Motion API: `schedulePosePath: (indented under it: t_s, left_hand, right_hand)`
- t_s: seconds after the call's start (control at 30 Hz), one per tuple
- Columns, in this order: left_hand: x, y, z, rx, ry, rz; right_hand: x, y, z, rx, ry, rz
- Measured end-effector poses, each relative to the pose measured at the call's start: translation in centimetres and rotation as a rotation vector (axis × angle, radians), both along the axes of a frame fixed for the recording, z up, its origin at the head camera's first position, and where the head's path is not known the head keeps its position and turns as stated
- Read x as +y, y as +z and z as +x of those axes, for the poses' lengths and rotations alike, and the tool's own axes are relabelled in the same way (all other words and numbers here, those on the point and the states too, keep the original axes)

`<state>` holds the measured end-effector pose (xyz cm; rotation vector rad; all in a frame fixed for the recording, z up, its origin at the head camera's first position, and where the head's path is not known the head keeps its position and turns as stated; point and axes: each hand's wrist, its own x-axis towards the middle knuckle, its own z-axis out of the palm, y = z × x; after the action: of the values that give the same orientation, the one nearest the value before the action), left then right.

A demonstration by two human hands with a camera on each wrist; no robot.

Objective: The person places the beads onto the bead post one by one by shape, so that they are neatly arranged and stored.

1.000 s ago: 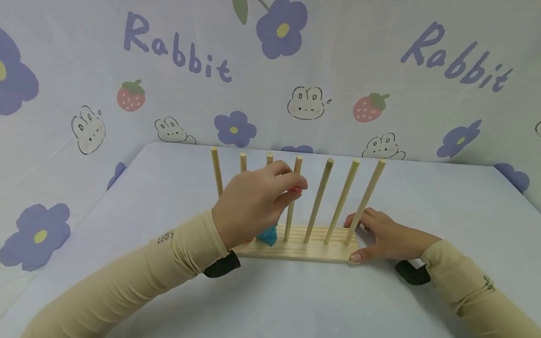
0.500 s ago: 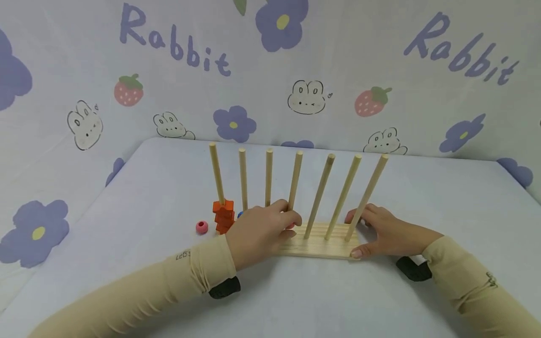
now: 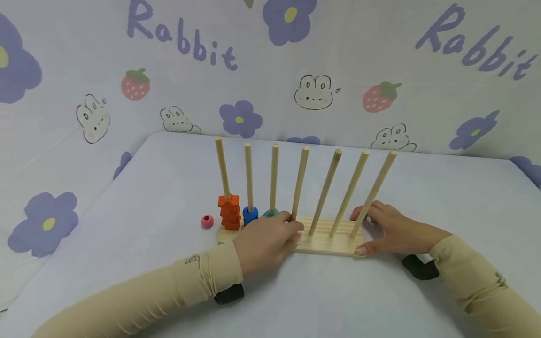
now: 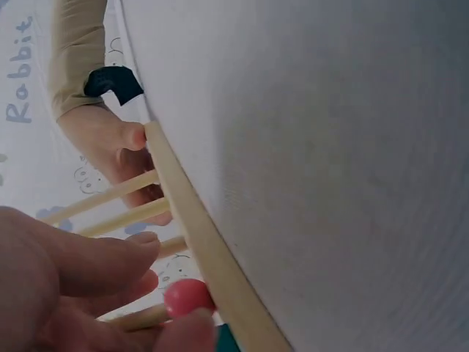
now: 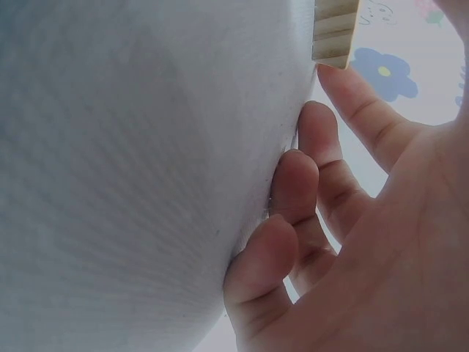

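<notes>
A wooden peg board (image 3: 327, 241) with several upright pegs stands on the table. My left hand (image 3: 268, 244) is at the foot of the fourth peg (image 3: 301, 183). In the left wrist view a pink bead (image 4: 187, 297) sits low on a peg against the base; a fingertip is beside it and the thumb is apart from it. In the head view the hand hides this bead. My right hand (image 3: 393, 230) holds the board's right end, thumb at the front corner and fingers behind. In the right wrist view its index finger (image 5: 359, 103) touches the board's edge.
Orange star-shaped beads (image 3: 229, 212) are stacked on the leftmost peg. Blue beads (image 3: 251, 215) sit on the second peg and a teal piece (image 3: 271, 213) on the third, partly hidden. A loose pink bead (image 3: 207, 221) lies left of the board.
My left hand has come down along the fourth peg from near its top to the base, carrying the pink bead down. Its fingers have loosened from the bead. The right hand stays at the board's end.
</notes>
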<state>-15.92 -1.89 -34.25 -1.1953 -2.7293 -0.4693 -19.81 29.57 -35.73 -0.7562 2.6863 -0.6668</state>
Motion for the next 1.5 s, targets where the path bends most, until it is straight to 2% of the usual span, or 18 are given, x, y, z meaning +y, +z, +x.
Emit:
schedulePosePath:
  t_s: [0.13,0.3,0.37,0.43,0.5,0.6,0.67,0.73,0.83,1.0,1.13,1.27,1.4,1.5]
  left_hand:
    - [-1.0,0.6,1.3,-0.004,0.018,0.036]
    - [-3.1,2.2,3.5,0.052,0.046,0.124]
    - [-4.4,2.9,3.9,0.09,0.091,0.157]
    - [-6.1,3.4,3.9,0.104,0.166,0.16]
    - [-7.9,3.7,3.8,0.096,0.262,0.131]
    - [-9.9,3.9,3.3,0.071,0.375,0.046]
    - [-11.1,3.7,2.8,0.062,0.427,0.002]
    - [-11.9,3.4,2.2,0.067,0.454,-0.023]
    - [-12.8,2.7,1.0,0.052,0.459,-0.024]
    - [-13.8,1.4,-0.5,-0.055,0.442,-0.036]
    - [-14.1,0.4,-1.2,-0.115,0.422,-0.036]
    - [-14.1,-0.4,-1.6,-0.108,0.404,-0.017]
    - [-14.2,-0.3,-1.9,-0.108,0.412,-0.014]
    - [-14.4,0.7,-2.1,-0.104,0.43,0.006]
  right_hand:
    - [-0.4,0.0,-0.5,-0.01,0.002,0.012]
    - [-0.5,-0.1,-0.7,-0.021,-0.003,0.001]
    - [-0.5,-0.2,-0.7,-0.023,-0.004,-0.013]
    - [-0.5,-0.4,-0.6,-0.027,-0.009,-0.021]
    - [-0.6,-0.6,-0.5,-0.026,-0.004,-0.032]
    - [-0.2,-0.8,-0.2,-0.005,0.0,-0.046]
    - [-0.1,-0.8,-0.1,0.01,0.013,-0.054]
    - [0.0,-0.8,-0.2,0.015,0.018,-0.058]
    - [-0.1,-0.8,-0.3,-0.001,0.014,-0.062]
    - [-0.5,-0.7,-0.4,-0.008,0.022,-0.066]
    - [-0.6,-0.6,-0.5,0.016,0.041,-0.072]
    - [-0.6,-0.6,-0.5,0.013,0.044,-0.081]
    - [-0.5,-0.7,-0.5,-0.004,0.031,-0.082]
    - [-0.3,-0.7,-0.5,-0.018,0.021,-0.08]
